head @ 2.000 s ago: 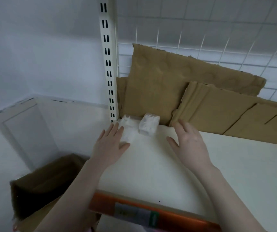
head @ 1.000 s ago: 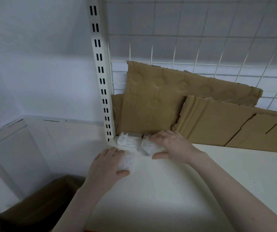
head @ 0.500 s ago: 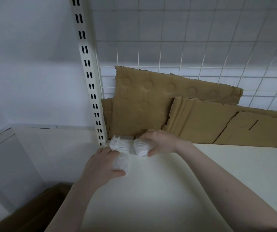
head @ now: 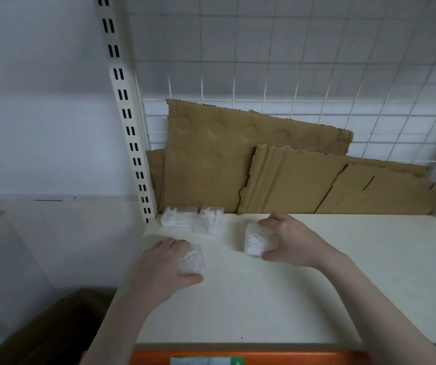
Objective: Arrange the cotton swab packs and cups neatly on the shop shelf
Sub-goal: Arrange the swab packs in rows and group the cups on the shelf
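At the back left corner of the shelf [head: 290, 285], two swab packs [head: 177, 216] are sitting side by side, touching each other, just in front of the cardboard sheets [head: 211, 159] leaning on the wire grid [head: 290, 75]. Your right hand [head: 290, 241] is cupping a third pack [head: 255, 242], fingers [head: 271, 218] curling over its far edge and thumb pressing its near side, so you are holding it against the shelf. That pack is lying just right of the back row and a little nearer to you, with a gap between; the open slot is lying away and to the left of your right fingers, and this hand is the nearer one to it. Your left hand [head: 164, 267] is resting palm down, its fingers closing around a fourth pack [head: 192, 260], which is sitting nearer the front, well short of the corner pair. Both forearms are reaching in from below, wrists low over the shelf. No cups are showing here.
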Available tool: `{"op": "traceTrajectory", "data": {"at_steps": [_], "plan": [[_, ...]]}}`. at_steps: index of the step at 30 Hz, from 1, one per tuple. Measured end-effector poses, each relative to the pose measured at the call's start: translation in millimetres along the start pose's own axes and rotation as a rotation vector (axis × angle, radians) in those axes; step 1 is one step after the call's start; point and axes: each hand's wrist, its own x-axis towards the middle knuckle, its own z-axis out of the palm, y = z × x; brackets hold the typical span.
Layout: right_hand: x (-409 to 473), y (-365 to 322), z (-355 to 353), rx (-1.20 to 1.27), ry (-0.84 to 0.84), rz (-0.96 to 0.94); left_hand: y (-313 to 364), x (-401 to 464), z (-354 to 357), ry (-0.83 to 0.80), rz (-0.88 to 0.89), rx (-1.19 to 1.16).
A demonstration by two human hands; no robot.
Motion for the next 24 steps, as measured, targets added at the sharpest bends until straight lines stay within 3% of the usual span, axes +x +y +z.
{"op": "traceTrajectory", "data": {"at_steps": [12,24], "plan": [[-118,62,-32,-0.069,0.100,0.126,99,-14,-10,-0.027,0.132,-0.133],[-281,174,-72,-0.190,0.166,0.300,272,-30,35,-0.076,0.223,-0.185]]}}
